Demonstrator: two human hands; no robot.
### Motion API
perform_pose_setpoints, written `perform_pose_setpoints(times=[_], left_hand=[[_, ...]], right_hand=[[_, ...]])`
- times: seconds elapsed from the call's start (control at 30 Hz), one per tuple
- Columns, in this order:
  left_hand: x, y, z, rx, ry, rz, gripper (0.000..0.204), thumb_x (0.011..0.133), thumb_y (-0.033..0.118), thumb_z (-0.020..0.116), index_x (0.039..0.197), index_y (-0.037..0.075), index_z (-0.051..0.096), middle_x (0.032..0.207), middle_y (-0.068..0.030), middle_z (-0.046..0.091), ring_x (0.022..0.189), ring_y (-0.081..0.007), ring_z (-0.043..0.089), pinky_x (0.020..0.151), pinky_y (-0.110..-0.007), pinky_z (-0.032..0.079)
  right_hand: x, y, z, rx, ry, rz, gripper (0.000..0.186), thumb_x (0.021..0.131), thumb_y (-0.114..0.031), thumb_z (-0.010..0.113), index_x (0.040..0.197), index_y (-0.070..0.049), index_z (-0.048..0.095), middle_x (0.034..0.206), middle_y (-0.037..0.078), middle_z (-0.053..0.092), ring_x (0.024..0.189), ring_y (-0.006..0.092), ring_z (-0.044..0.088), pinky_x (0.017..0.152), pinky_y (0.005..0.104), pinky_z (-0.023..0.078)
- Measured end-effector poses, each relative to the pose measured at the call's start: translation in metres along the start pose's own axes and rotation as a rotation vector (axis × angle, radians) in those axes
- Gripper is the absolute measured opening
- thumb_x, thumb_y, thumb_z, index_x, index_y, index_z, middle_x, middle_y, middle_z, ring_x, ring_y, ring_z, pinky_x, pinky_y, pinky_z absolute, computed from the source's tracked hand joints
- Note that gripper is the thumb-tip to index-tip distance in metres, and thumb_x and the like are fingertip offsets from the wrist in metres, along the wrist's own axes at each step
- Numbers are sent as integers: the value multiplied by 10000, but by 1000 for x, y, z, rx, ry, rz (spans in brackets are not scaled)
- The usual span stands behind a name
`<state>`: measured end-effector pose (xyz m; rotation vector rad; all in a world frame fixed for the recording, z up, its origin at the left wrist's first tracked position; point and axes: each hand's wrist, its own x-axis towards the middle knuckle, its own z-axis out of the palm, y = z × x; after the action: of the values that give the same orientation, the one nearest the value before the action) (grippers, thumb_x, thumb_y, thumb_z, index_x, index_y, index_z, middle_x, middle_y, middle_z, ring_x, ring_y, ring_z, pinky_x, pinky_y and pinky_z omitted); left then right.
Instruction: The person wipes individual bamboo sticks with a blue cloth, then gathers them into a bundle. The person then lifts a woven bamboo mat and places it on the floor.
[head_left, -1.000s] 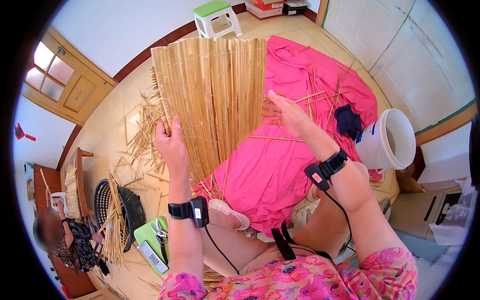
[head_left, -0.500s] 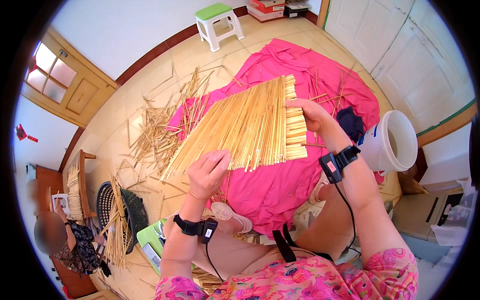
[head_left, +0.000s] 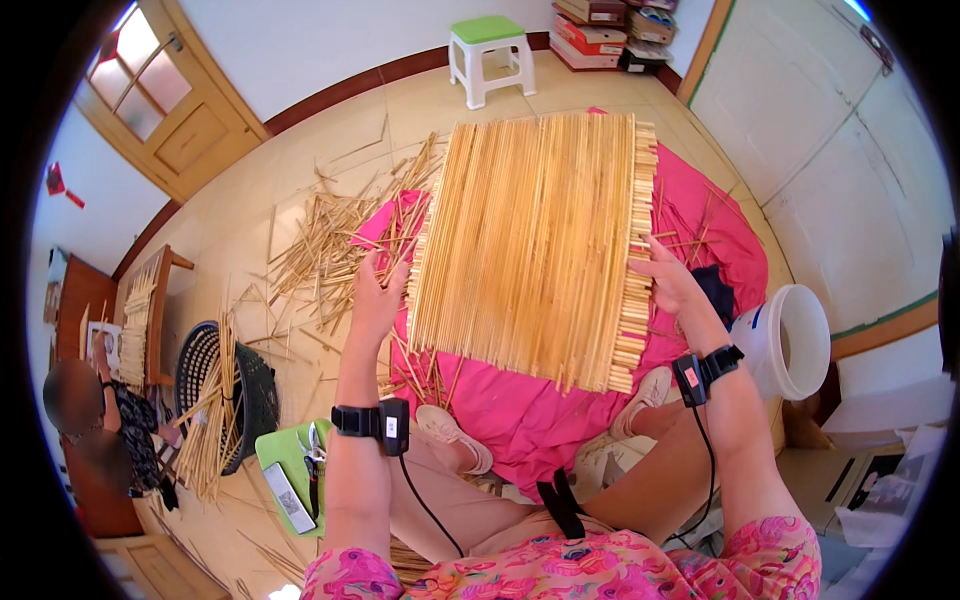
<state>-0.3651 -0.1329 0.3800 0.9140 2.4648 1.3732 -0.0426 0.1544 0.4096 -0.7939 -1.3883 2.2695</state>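
A wide mat of straight, straw-coloured stalks (head_left: 530,250) laid side by side is held up in front of me, its broad face towards me. At its left edge is my left hand (head_left: 376,295), thumb against the stalk ends and fingers partly out of sight. My right hand (head_left: 668,278) grips the opposite edge, with the thumb over the uneven stalk ends and the other fingers partly hidden behind. Below the mat, a pink cloth (head_left: 500,430) covers the floor around my feet.
Loose stalks (head_left: 320,240) lie scattered left of the cloth. A dark basket (head_left: 260,410) holds more stalks. Pruning shears (head_left: 314,460) and a phone (head_left: 289,497) rest on a green stool (head_left: 275,447). A white bucket (head_left: 790,340) stands right. Another person (head_left: 135,430) sits far left.
The mat has turned from a slanted position to face me more squarely. My left hand has moved from its near lower corner to the left edge; my right hand has come lower along the right edge.
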Motion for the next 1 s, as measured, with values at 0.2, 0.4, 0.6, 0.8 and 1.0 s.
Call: perform_pose_setpoints(times=[0.2, 0.4, 0.6, 0.8, 1.0], left_hand=[[3, 4, -3, -244, -54, -355, 752, 848, 483, 541, 1338, -19, 270, 1265, -209, 431, 1145, -253, 446, 966, -347, 332], [4, 0, -8, -457, -36, -504, 559, 855, 402, 571, 1169, -53, 485, 1102, -137, 557, 1000, -181, 525, 865, -306, 402], [-4, 20, -11, -663, 19, -503, 442, 847, 389, 596, 1013, -21, 602, 926, -61, 625, 842, -119, 570, 747, -262, 441], [-3, 18, -4, -801, 19, -456, 360, 865, 328, 593, 980, -12, 599, 874, -42, 630, 737, -103, 588, 640, -241, 473], [-6, 24, 0, -815, 30, -443, 303, 886, 307, 567, 913, 5, 588, 827, -32, 621, 697, -95, 587, 606, -241, 483]], right_hand=[[-15, 2, -6, -10, -100, 34, 590, 834, 16, 549, 1360, -81, 299, 1227, 35, 494, 1101, 148, 500, 914, 304, 423], [-16, 3, -14, -4, -178, 7, 619, 820, 28, 552, 1372, -76, 291, 1255, 30, 490, 1125, 142, 488, 952, 297, 389], [-16, -3, -11, -23, -178, -17, 594, 820, 35, 543, 1360, -65, 315, 1256, 36, 493, 1133, 145, 485, 964, 305, 381], [-7, 2, -13, -72, -7, -78, 423, 874, -133, 552, 1265, -38, 419, 1151, 28, 544, 1042, 116, 522, 875, 271, 421], [-2, 8, 2, -110, 156, -122, 321, 900, -247, 535, 1134, -28, 521, 1018, 4, 593, 936, 81, 548, 805, 239, 431]])
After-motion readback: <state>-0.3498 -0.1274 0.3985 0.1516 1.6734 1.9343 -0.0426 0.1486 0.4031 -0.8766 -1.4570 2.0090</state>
